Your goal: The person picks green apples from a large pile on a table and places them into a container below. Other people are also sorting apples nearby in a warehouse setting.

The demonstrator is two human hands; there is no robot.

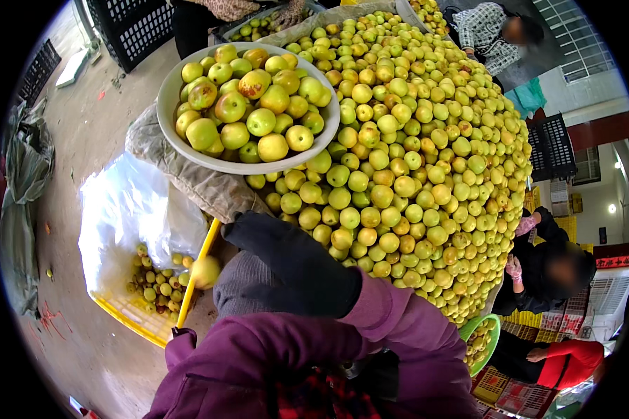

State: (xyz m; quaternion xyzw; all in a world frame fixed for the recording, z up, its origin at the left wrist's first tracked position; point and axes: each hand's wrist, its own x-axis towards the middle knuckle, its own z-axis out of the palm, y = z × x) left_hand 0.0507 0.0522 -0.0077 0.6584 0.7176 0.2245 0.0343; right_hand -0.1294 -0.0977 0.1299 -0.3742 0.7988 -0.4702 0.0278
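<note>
My right hand (pixel 293 267), in a black glove, reaches across my body with its thumb spread from the fingers; I see nothing in its grasp. Beyond its fingertips a blurred yellow-green fruit (pixel 205 272), apparently a jujube, appears over the rim of a yellow plastic crate (pixel 131 319). Clear plastic film (pixel 126 204) lines that crate, where several smaller, browner fruits (pixel 160 288) lie. A whitish bowl (pixel 249 167) heaped with fruit rests at the edge of a large fruit pile (pixel 398 157). My left hand is out of view.
Grey-brown padded cloth (pixel 199 178) borders the pile. A green basket (pixel 494 340) of fruit stands at its right edge. Co-workers sit around the far sides, one with pink gloves (pixel 513 268). Black crates (pixel 136 36) stand at upper left.
</note>
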